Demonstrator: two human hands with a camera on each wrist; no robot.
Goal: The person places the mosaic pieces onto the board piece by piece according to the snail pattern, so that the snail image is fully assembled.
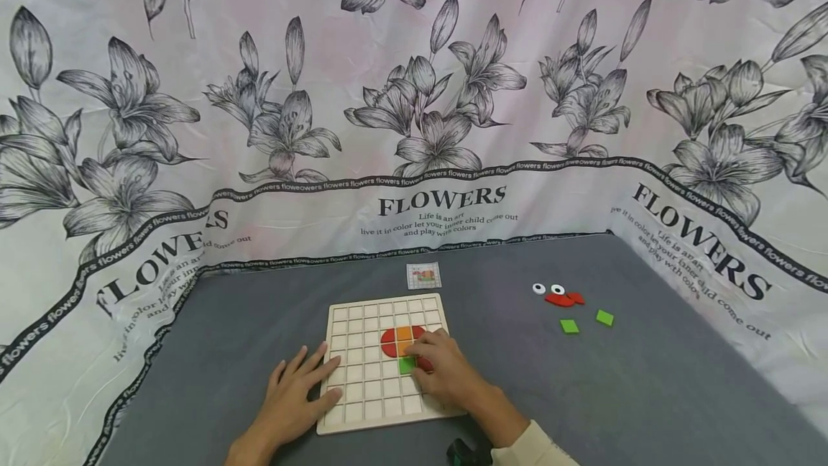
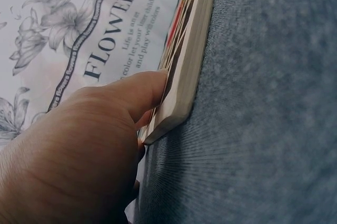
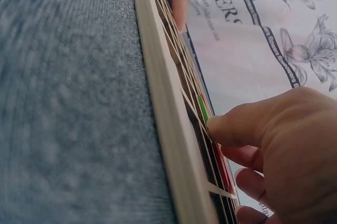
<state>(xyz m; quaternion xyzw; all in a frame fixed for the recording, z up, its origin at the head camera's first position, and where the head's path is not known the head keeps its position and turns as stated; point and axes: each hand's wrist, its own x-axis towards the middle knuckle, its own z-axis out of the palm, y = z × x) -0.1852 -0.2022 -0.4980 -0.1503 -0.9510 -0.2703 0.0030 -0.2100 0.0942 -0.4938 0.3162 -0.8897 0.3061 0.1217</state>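
Several red, orange and green flat tiles [image 1: 404, 334]: placed, pale wooden grid board [image 1: 356, 374]. Unplaced, right of board: green squares [image 1: 569, 326], red pieces [image 1: 560, 300], white eye discs [image 1: 558, 290]. My left hand [image 1: 292, 393]: spread, board's left edge; right hand [image 1: 448, 369]: at tiles, grip unclear.

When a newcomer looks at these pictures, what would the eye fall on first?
Probably the white fabric backdrop with large dark-lined flowers, rising behind the grey table. Then the pale wooden grid board on it, where the right hand reaches over flat red, orange and green pieces. To the board's right lie two round white eye pieces, with red shapes and two green square tiles.
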